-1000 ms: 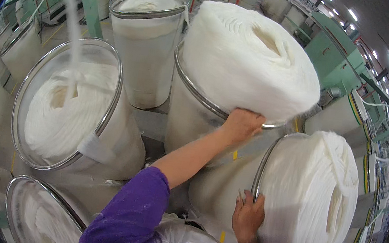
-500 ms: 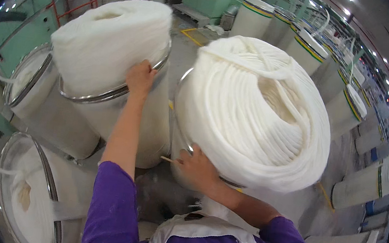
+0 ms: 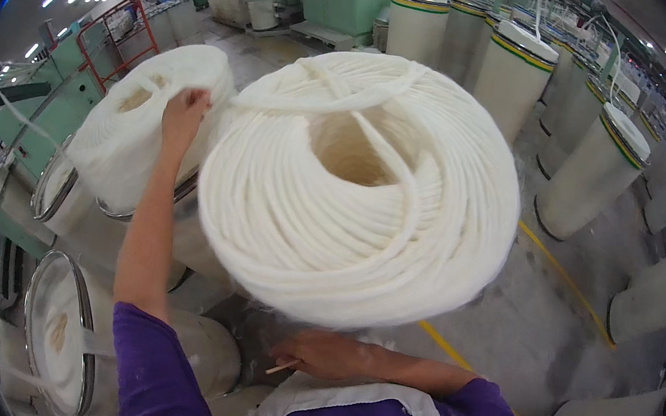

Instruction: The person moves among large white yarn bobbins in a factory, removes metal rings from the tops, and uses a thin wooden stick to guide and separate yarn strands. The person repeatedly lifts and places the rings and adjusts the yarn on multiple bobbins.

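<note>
A large white coil of fibre sliver (image 3: 448, 222) fills the middle, one strand lying across its hollow centre; the can under it is hidden. My right hand (image 3: 323, 355) is curled below its near edge, close to my apron, with a thin wooden stick (image 3: 282, 366) jutting from the fingers. To the left, a second white sliver coil (image 3: 99, 150) stands high out of a metal-rimmed can (image 3: 186, 187). My left hand (image 3: 184, 116) is raised beside this coil, fingers closed; whatever may be in them does not show.
Metal-rimmed cans (image 3: 91, 320) holding white sliver stand at the lower left. Rows of tall cream cans (image 3: 515, 77) with green and yellow bands line the right. Behind are a green machine cabinet (image 3: 338, 1) and a red rail (image 3: 120, 45). A yellow floor line (image 3: 565, 278) runs at right.
My left hand has left the left can's rim and risen beside its coil. My right hand has come off the right can toward my body, still with the stick. The view has shifted.
</note>
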A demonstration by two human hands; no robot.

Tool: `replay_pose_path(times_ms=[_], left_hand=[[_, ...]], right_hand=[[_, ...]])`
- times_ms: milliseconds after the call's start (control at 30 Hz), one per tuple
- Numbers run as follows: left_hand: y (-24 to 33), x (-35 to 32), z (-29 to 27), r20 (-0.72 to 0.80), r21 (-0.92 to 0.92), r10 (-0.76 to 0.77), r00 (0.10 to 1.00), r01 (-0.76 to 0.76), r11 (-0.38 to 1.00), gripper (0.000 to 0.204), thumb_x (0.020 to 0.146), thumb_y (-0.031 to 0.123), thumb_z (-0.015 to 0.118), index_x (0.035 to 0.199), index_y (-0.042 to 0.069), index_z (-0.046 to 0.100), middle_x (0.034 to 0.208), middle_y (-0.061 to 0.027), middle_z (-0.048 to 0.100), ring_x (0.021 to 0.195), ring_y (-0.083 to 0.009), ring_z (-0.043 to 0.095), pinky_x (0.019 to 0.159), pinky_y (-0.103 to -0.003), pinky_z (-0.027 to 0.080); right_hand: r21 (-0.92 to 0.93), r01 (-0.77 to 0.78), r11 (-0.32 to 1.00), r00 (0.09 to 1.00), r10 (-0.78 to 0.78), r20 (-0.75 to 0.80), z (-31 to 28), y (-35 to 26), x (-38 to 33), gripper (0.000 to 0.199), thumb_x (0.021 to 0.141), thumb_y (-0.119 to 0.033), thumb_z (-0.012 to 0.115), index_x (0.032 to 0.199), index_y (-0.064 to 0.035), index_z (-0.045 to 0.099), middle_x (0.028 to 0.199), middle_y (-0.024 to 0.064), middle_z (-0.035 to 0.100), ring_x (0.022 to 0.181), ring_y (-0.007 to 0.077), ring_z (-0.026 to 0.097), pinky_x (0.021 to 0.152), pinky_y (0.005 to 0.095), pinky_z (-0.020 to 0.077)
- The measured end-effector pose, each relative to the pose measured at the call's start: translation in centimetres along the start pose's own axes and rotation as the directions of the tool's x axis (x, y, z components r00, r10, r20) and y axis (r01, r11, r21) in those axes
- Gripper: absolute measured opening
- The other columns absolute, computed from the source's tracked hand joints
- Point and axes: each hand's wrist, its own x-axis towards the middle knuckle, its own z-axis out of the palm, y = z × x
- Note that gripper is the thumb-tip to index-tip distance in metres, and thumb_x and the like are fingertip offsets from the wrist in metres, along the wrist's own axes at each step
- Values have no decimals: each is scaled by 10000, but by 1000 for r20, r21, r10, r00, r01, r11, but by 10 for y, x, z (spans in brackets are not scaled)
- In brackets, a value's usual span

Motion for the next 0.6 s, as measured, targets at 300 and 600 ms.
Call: replay_pose_path(times_ms=[300,600], left_hand=[[252,7,204,510,633,-162,845,-241,735,751,758,759,481,1046,103,706,1153,-100,656,1136,-296,574,949,-445,394],[238,17,122,188,-639,237,953,-64,766,296,886,293,573,878,23,694,819,-57,681,751,-138,609,712,-302,476]], right_hand=[[213,-34,977,998,43,-36,7,50,-65,324,991,-370,418,1146,-109,529,1011,131,636,940,327,608,767,436,459],[1,129,992,978,-127,-166,8,54,-82,348,982,-381,443,1200,-139,565,916,120,674,773,320,645,661,425,496]])
